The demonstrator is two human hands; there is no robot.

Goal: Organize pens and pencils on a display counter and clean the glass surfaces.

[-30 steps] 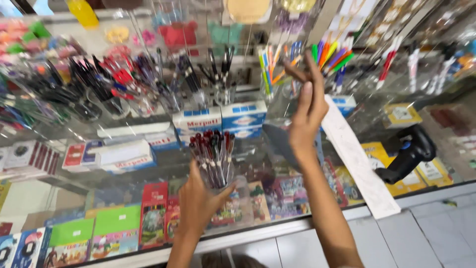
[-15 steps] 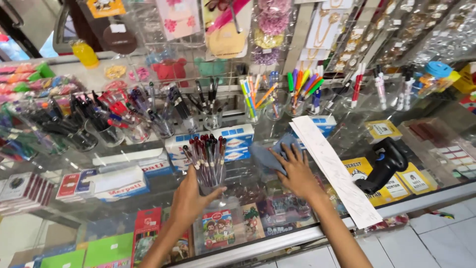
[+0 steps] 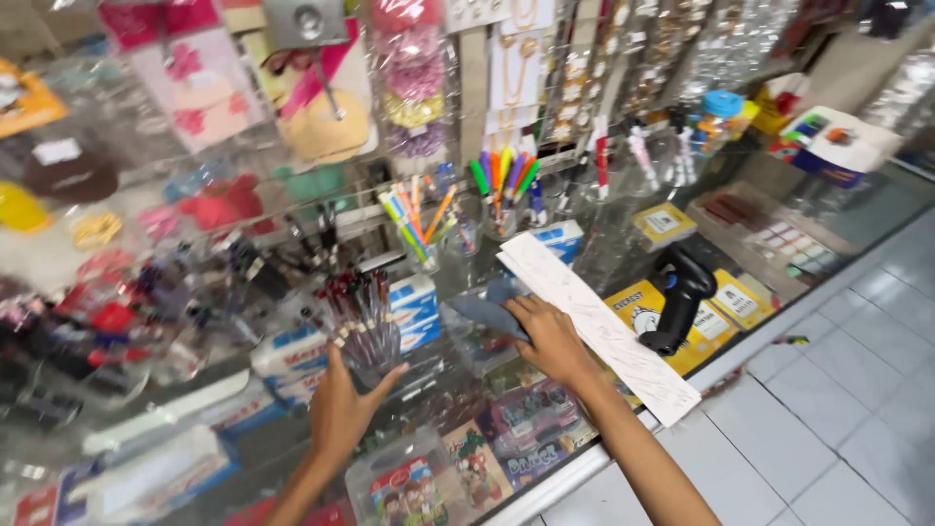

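Pen cup (image 3: 365,336) gripped in left hand (image 3: 341,409).
Left fingers (image 3: 390,375) curl around cup base; right hand (image 3: 545,336) presses blue cloth (image 3: 487,314) flat on glass desk (image 3: 584,253), fingers extended.

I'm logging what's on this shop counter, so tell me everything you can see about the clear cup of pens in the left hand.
The pen cup is a small clear tumbler, plastic by the look, packed with upright pens that have dark red and black tops. It stands just off vertical over the glass counter. The left hand cups it from below and behind. The right hand is apart from it.
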